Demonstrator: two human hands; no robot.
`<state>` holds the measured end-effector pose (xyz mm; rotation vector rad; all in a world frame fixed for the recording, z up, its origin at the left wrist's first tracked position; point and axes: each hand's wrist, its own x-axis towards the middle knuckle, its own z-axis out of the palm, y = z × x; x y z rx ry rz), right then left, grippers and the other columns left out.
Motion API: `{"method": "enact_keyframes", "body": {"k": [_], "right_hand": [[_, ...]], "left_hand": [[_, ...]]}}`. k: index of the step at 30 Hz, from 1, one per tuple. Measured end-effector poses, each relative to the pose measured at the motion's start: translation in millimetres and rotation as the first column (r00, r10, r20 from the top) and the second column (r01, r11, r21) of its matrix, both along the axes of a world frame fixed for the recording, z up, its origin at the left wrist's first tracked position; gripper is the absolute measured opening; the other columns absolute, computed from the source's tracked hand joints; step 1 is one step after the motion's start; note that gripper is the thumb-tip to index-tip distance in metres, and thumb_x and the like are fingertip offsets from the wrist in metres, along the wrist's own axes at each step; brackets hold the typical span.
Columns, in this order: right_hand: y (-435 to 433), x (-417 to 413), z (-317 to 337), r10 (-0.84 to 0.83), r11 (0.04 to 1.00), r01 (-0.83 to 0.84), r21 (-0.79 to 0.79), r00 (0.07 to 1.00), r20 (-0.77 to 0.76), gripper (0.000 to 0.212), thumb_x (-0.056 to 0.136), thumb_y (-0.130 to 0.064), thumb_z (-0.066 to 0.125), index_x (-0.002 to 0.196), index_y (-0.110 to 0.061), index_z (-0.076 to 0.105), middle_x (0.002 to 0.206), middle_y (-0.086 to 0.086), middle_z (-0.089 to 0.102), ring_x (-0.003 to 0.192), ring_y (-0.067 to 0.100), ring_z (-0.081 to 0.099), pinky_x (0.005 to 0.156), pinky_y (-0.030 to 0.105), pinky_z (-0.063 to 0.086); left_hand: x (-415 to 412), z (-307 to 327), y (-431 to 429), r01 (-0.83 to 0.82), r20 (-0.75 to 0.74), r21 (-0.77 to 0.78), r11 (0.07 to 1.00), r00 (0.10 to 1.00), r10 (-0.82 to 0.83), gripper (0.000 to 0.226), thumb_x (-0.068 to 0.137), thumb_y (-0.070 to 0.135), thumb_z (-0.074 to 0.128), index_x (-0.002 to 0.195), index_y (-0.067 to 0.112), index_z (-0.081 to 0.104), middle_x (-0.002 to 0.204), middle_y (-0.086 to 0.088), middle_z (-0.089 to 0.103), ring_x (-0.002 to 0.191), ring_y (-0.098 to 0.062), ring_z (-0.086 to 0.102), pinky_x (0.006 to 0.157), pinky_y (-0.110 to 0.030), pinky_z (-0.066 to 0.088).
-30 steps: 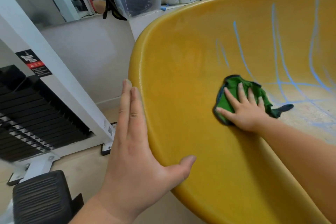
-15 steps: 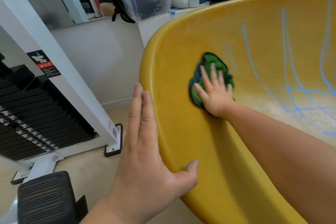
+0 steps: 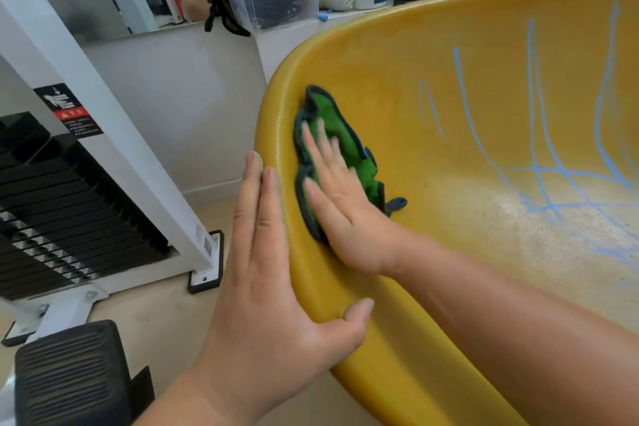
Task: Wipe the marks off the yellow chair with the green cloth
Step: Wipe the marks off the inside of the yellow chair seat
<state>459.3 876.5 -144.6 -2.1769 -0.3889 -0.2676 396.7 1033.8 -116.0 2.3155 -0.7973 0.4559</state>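
- The right hand [image 3: 340,207] lies flat, fingers spread, pressing the green cloth [image 3: 337,145] against the yellow chair [image 3: 397,97] — inside, just beside its left rim.
- The left hand [image 3: 266,287] — open, gripping nothing — braces the rim.
- Blue marks [image 3: 534,135] stay well right of the cloth.

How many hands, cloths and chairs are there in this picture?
Hands: 2, the left hand and the right hand
Green cloth: 1
Yellow chair: 1
Total: 4
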Motion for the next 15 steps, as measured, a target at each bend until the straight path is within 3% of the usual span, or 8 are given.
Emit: {"method": "enact_keyframes", "body": {"k": [3, 5, 7, 9, 11, 15], "right_hand": [[-47, 1, -45, -0.182, 0.946, 0.110, -0.307, 0.959, -0.218, 0.066, 0.080, -0.083, 0.003, 0.136, -0.065, -0.027, 0.160, -0.020, -0.036, 0.152, 0.013, -0.027, 0.124, 0.053, -0.010], [-92, 4, -67, -0.381, 0.846, 0.199, -0.495, 0.875, -0.298, 0.077, 0.075, -0.093, -0.002, 0.140, -0.061, -0.027, 0.161, -0.013, -0.037, 0.154, 0.020, -0.022, 0.124, 0.056, -0.006], [-132, 2, -77, -0.537, 0.759, 0.259, -0.597, 0.767, -0.351, 0.085, 0.075, -0.089, -0.001, 0.149, -0.055, -0.022, 0.162, -0.009, -0.035, 0.156, 0.024, -0.018, 0.124, 0.058, -0.004], [-142, 0, -76, -0.597, 0.739, 0.279, -0.613, 0.694, -0.403, 0.081, 0.083, -0.084, 0.004, 0.153, -0.051, -0.020, 0.163, -0.007, -0.035, 0.155, 0.029, -0.018, 0.123, 0.062, -0.003], [-111, 0, -64, -0.560, 0.793, 0.295, -0.533, 0.696, -0.449, 0.077, 0.093, -0.079, 0.013, 0.155, -0.047, -0.018, 0.164, -0.006, -0.033, 0.155, 0.034, -0.019, 0.121, 0.066, -0.004], [-16, -48, -25, -0.180, 0.958, 0.065, -0.280, 0.896, -0.406, 0.062, 0.103, -0.062, 0.016, 0.150, -0.051, -0.022, 0.161, -0.015, -0.035, 0.152, 0.029, -0.027, 0.121, 0.062, -0.011]], "left_hand": [[-1, 2, 1, -0.007, -0.025, 0.014, 1.000, 1.000, 0.007, 0.129, 0.059, 0.062, 0.070, 0.158, 0.017, 0.000, 0.165, 0.011, -0.007, 0.150, -0.004, -0.004, 0.115, -0.009, 0.003], [-3, 4, 0, -0.016, -0.045, 0.019, 1.000, 0.999, 0.017, 0.130, 0.059, 0.065, 0.069, 0.158, 0.021, -0.004, 0.164, 0.015, -0.010, 0.149, 0.000, -0.006, 0.112, -0.006, 0.001], [-5, 5, -2, -0.025, -0.048, 0.018, 1.000, 0.999, 0.025, 0.130, 0.059, 0.068, 0.068, 0.157, 0.023, -0.006, 0.163, 0.017, -0.012, 0.148, 0.002, -0.007, 0.112, -0.005, -0.001], [-6, 4, -4, -0.022, -0.035, 0.014, 1.000, 0.999, 0.023, 0.131, 0.060, 0.069, 0.067, 0.157, 0.022, -0.007, 0.163, 0.016, -0.013, 0.148, 0.003, -0.009, 0.112, -0.004, -0.001], [-7, 3, -6, -0.025, -0.029, 0.001, 1.000, 0.999, 0.025, 0.132, 0.060, 0.071, 0.067, 0.157, 0.017, -0.004, 0.164, 0.012, -0.011, 0.148, 0.004, -0.009, 0.111, -0.003, -0.001], [-4, 0, -3, -0.016, -0.010, -0.039, 0.999, 1.000, 0.015, 0.125, 0.069, 0.081, 0.056, 0.157, 0.012, 0.000, 0.165, 0.004, -0.009, 0.149, 0.001, -0.007, 0.113, -0.006, 0.000]]}}
